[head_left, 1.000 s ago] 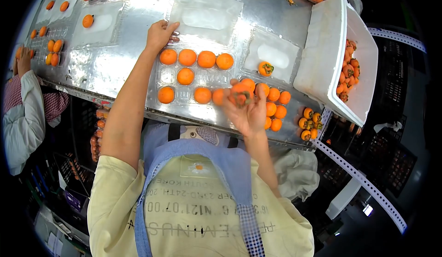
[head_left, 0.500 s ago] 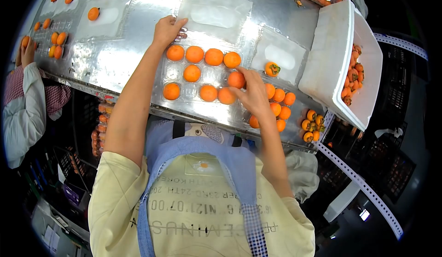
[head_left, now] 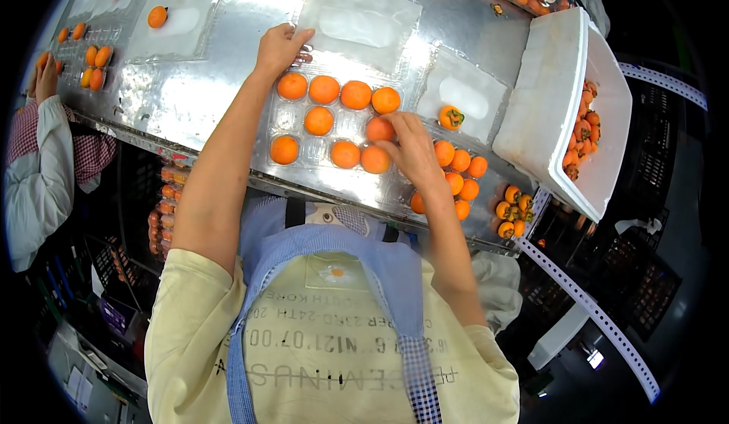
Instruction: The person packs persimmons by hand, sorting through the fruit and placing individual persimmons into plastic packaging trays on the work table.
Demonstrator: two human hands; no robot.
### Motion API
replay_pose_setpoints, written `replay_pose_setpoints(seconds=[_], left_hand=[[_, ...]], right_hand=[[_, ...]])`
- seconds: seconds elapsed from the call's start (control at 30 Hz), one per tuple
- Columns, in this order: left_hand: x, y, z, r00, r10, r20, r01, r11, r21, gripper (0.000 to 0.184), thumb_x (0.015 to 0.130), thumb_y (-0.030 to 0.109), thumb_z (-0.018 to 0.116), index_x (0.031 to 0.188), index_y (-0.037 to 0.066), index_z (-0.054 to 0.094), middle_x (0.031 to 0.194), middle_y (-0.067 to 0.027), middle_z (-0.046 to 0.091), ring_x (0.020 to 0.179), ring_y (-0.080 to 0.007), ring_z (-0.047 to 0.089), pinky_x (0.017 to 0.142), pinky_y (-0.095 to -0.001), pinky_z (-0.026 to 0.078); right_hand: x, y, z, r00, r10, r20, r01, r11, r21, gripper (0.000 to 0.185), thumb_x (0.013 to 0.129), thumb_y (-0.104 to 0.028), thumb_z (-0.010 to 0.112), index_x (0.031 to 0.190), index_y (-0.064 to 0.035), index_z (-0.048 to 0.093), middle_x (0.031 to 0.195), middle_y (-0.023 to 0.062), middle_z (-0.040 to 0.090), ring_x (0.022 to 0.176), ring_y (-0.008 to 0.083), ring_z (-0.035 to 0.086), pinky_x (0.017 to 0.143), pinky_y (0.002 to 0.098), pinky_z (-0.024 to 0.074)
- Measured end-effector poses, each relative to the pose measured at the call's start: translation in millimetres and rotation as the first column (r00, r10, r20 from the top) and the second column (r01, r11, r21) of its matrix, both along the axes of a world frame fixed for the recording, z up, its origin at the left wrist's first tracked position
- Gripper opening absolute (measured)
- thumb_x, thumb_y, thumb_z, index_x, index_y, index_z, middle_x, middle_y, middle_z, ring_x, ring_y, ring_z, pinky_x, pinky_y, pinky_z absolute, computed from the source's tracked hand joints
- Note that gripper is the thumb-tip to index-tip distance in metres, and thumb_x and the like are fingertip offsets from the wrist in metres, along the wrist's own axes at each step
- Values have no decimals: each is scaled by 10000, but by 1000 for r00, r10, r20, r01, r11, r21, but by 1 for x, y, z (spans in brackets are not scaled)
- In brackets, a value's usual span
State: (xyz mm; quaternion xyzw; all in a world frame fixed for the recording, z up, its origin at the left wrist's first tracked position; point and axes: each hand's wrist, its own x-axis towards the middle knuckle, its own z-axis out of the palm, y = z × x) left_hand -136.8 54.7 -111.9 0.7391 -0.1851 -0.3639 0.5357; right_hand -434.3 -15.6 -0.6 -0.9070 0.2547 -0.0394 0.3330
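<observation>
Fruit (head_left: 379,129) gripped by the right hand (head_left: 414,151) near the tray's (head_left: 344,123) right edge could be bruised by squeezing. The left hand's (head_left: 278,50) grip couldn't be told.

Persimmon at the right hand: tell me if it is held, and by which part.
The right hand has its fingertips on the persimmon, at the side toward the palm; whether they grip or only touch it cannot be told.

orange fruit (head_left: 380,129) | round | clear tray (head_left: 339,128) | middle row, right end
</observation>
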Motion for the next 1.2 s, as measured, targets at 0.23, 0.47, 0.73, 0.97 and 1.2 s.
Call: replay_pose_setpoints(seconds=[0.23, 0.47, 0.73, 0.97, 1.2], left_hand=[[8, -1, -22, 989, -19, 146, 12, 999, 50, 483, 783, 361, 696, 888, -104, 616, 765, -184, 653, 662, -214, 656, 606, -315, 517], [-4, 0, 6, 1000, 17, 23, -17, 999, 27, 423, 801, 317, 686, 886, -92, 619, 775, -165, 662, 639, -192, 663, 572, -299, 527], [-2, -1, 3, 999, 15, 30, -15, 1000, 12, 389, 799, 286, 691, 916, -80, 628, 776, -151, 669, 627, -178, 659, 559, -280, 528], [4, -2, -20, 991, 10, 135, -17, 999, 52, 486, 755, 363, 710, 935, -83, 635, 820, -183, 675, 720, -227, 662, 655, -315, 520], [3, -2, -17, 992, 17, 122, -23, 998, 51, 503, 748, 386, 708, 940, -74, 643, 841, -186, 679, 741, -240, 662, 680, -323, 516]], right_hand=[[-1, -2, -1, 997, -65, 46, 69, 991, -114, 356, 742, -116, 692, 1079, -45, 601, 1038, 114, 587, 973, 307, 548, 807, 383, 467], [24, -17, -16, 985, -129, 118, 155, 958, -242, 348, 739, -159, 703, 1057, -53, 610, 987, 105, 607, 926, 299, 550, 793, 393, 460], [69, 39, -10, 964, 177, 197, -108, 942, -319, 362, 622, -230, 766, 923, -81, 631, 834, 36, 567, 830, 231, 521, 742, 365, 383], [76, 51, -19, 960, 246, 129, -179, 904, -389, 338, 611, -180, 757, 903, -77, 619, 854, 28, 553, 836, 221, 505, 725, 368, 383], [77, 47, -19, 930, 329, 164, -259, 903, -342, 384, 607, -142, 753, 957, -75, 608, 914, 34, 558, 874, 223, 509, 756, 369, 394]])
